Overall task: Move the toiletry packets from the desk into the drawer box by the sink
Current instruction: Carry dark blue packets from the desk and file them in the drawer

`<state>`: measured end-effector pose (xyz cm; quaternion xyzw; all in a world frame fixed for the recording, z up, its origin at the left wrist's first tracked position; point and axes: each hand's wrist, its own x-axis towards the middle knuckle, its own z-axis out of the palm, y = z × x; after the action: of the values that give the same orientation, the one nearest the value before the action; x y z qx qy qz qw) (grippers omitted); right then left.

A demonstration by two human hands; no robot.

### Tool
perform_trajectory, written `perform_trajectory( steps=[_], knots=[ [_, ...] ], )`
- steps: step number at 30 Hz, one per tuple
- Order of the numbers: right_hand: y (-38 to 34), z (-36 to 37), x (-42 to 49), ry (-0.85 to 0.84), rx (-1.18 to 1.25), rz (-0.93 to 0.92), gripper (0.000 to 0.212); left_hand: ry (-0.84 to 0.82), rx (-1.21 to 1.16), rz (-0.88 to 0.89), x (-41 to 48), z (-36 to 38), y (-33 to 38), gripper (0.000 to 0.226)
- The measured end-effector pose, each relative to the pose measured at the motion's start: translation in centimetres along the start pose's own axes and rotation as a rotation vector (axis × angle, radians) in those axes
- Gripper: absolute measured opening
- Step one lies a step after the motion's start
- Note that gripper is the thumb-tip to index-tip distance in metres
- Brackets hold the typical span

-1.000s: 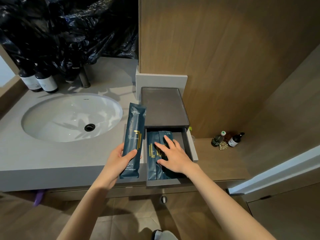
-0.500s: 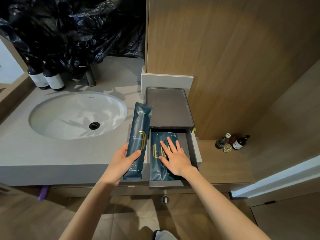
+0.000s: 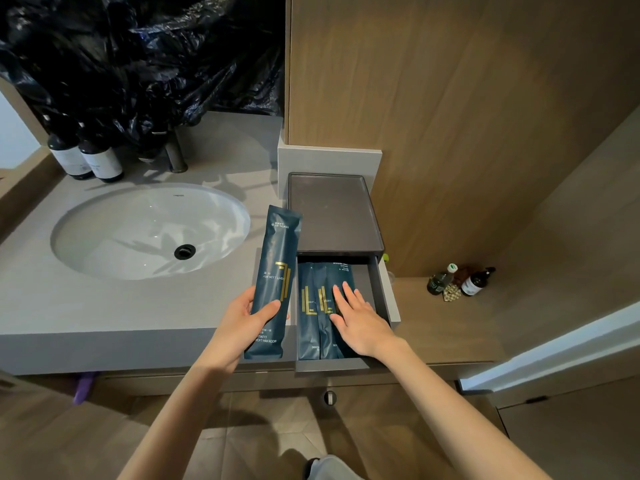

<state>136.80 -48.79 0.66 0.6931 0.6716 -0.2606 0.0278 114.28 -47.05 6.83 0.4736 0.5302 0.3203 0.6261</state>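
1. Head view: box [image 3: 334, 213] sits at the right end of the counter [image 3: 69, 306], just right of the sink [image 3: 149, 230] and against the wood wall. Its drawer [image 3: 332, 364] is pulled out toward the near side, past the counter front, so packets can go in from above.
2. Drawer packets [image 3: 310, 327]: at least 3, dark blue w/ gold marks. They lie lengthwise, overlapping, packed to the left side. A strip of drawer floor on the right is bare, prob. room for more.
3. R hand [image 3: 360, 320]: flat, fingers straight and a bit spread, palm down on the drawer packets, gripping nothing. Judged: pressing or sliding them flat to make space.
4. L hand [image 3: 242, 320]: wrapped round the lower half of the held packet [image 3: 273, 271], thumb across the front, fingers behind.
5. Held packet: long axis roughly parallel to the drawer, just left of it, above the counter's near edge. Can't tell if it touches the box. Judged: held lined up beside the drawer so it can go straight in once the R hand clears.
6. Task state: some packets are in the drawer, 1 is in hand and not yet in. Desk not in view, so can't tell how many remain.
7. Rest: dark bottles [image 3: 86, 157] at the far left of the counter, black plastic [image 3: 138, 57] behind them, small bottles [image 3: 460, 280] on the low wood ledge at right.
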Motion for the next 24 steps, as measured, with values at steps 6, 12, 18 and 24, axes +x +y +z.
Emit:
perform_trajectory(
  steps=[6, 12, 18, 24],
  knots=[
    [0.3, 0.7, 0.1, 0.012, -0.022, 0.052, 0.058, -0.011, 0.006, 0.009, 0.0, 0.3, 0.1, 0.023],
    [0.4, 0.9, 0.1, 0.027, -0.033, 0.092, 0.059, -0.009, 0.022, 0.018, -0.2, 0.3, 0.3, 0.022],
    [0.1, 0.3, 0.1, 0.019, -0.015, 0.090, 0.063, -0.009, 0.024, 0.024, -0.5, 0.2, 0.4, 0.020],
    [0.1, -2.1, -0.7, -0.033, -0.092, -0.118, 0.092, -0.004, 0.027, 0.026, -0.7, -0.3, 0.4, 0.021]
  ],
)
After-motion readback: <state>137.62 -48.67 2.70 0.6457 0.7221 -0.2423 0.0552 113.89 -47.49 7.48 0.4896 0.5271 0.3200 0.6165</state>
